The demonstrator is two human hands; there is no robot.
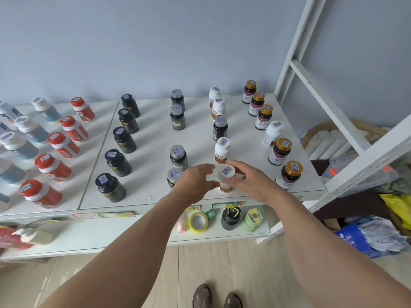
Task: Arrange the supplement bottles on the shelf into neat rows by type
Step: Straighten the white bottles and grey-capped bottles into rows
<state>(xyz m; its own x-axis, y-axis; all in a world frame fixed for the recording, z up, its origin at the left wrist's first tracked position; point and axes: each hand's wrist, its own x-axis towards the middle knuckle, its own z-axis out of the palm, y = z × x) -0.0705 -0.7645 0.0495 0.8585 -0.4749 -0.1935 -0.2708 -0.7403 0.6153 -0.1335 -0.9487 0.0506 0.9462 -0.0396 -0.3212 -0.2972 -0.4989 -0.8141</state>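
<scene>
A white-capped white bottle point(225, 187) stands near the front edge of the white shelf top point(144, 194). My right hand point(251, 181) curls its thumb and fingers round its cap. My left hand point(195, 182) lies against the bottle's left side with relaxed fingers. Another white bottle point(222, 151) stands just behind, then a brown silver-capped bottle point(220, 128) and two more white bottles point(218, 107). Columns of red bottles point(63, 144), black bottles point(124, 140), green silver-capped bottles point(178, 155) and gold-capped bottles point(279, 151) stand around. One white bottle point(272, 133) sits in the gold-capped column.
Blue-grey bottles point(31, 130) fill the far left. A lower shelf holds a yellow tape roll point(198, 222), a black flask point(230, 218) and a green flask point(253, 220). A white rack frame point(333, 112) rises at the right, with bags and boxes below it.
</scene>
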